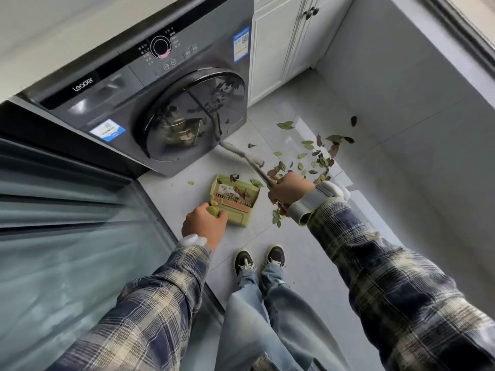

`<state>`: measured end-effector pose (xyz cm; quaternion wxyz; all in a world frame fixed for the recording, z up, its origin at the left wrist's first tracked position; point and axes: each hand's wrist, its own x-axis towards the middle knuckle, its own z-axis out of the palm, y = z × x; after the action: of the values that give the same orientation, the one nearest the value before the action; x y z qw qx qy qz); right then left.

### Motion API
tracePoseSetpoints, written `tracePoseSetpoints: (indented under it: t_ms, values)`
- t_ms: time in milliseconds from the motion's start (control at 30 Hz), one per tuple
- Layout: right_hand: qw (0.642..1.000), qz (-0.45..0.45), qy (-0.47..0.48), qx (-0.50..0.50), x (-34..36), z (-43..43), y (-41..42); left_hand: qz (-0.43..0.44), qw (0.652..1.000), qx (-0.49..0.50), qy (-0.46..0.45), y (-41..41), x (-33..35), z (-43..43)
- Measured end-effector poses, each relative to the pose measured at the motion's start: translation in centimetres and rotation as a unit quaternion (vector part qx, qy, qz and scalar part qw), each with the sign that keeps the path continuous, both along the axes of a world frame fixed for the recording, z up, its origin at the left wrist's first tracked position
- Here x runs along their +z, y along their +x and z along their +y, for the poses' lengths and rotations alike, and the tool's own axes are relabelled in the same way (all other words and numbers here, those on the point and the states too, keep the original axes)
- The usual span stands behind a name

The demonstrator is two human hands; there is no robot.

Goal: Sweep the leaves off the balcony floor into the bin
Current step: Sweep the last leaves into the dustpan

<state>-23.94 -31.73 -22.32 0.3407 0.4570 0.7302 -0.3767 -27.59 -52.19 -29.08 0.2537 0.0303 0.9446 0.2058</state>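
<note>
1. Judging progress as early: only a small share of the leaves collected, most of the sweeping left, no bin in view.
2. Left hand (205,223) of the two hands: fingers curled round the green handle of the dustpan (241,210), held low on the floor (308,263) in front of the washing machine (160,108).
3. Dustpan: a few brown and green leaves inside by the comb teeth, a couple at its far lip, one stray just to its left.
4. Broom (238,152): pale head down near the machine's base, beyond the dustpan, shaft slanting back to the right.
5. Right hand (290,190): fist wrapped round the broom shaft, grey strap at the wrist.
6. Leaves (318,159): main scatter loose on the floor right of the dustpan, around and beyond the right hand, a few under the wrist, strays out toward the wall. Small, flat, green mixed with reddish-brown, dry-looking, likely light and easy to scatter.
7. Remaining, by estimate: pulling that scatter into the dustpan, then emptying into the bin.
</note>
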Motion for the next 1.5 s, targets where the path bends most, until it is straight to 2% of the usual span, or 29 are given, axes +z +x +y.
tracePoseSetpoints:
  t_ms: [133, 300, 400, 600, 733, 900, 1033, 1233, 1500]
  values:
    - [1.000, -0.012, -0.020, -0.007, -2.2, -1.3, -0.2, -0.003, 1.000, 0.001, 0.005, -0.1, -0.1, 0.1]
    - [0.994, -0.040, -0.103, 0.023, -2.4, -1.4, 1.1, 0.002, 1.000, 0.003, -0.009, -0.4, 0.0, 0.2]
    - [0.994, -0.059, -0.074, 0.046, -0.6, -0.2, 1.3, 0.003, 1.000, 0.002, -0.003, -0.3, 0.1, 0.2]
    - [0.999, -0.016, -0.031, 0.025, 2.2, 0.9, 0.7, -0.003, 1.000, -0.003, 0.002, 0.0, 0.1, 0.0]
    - [0.999, -0.011, -0.007, 0.041, 1.1, 0.6, 0.2, -0.001, 1.000, -0.004, 0.005, -0.1, 0.0, 0.2]
    - [0.997, -0.041, -0.046, 0.047, -1.5, -1.4, 1.1, 0.005, 1.000, 0.004, -0.003, -0.2, -0.1, 0.3]
    - [0.992, -0.057, -0.089, 0.070, -0.2, -0.4, 1.4, 0.010, 1.000, 0.007, -0.007, 0.0, -0.2, 0.3]
    - [0.998, -0.021, -0.057, 0.026, 2.5, 0.5, 1.1, 0.012, 1.000, 0.006, -0.002, 0.3, 0.0, 0.1]
    - [0.999, -0.015, -0.001, 0.047, -0.8, -3.0, 1.9, 0.013, 1.000, 0.002, 0.003, 0.5, 0.0, -0.2]
